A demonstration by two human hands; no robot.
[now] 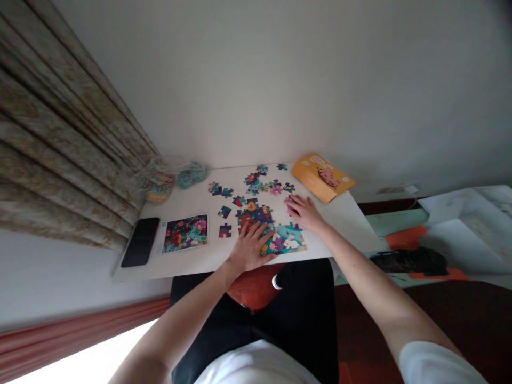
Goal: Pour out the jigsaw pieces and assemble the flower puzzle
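A person is leaning over a white table [200,201] with both bare forearms reaching forward. The left hand [250,246] is lying flat, fingers spread, pressing on a partly assembled cardboard jigsaw puzzle [269,229] near the table's front edge. The puzzle's glossy surface is showing white rabbits on teal at one end and dark blue shapes at the other. The right hand [304,212] is reaching just beyond it, its curved fingers touching a pink piece [289,205]; whether they are pinching it, I cannot tell. Loose pieces [255,184], knobbed and scattered, are lying farther along the table. A smooth black phone [140,241] and a picture card [185,233] are sitting to the left, with a yellow-orange cardboard box [323,177] to the right. Two crinkled clear bags [155,181] are slumping against a heavy pleated curtain [60,133].
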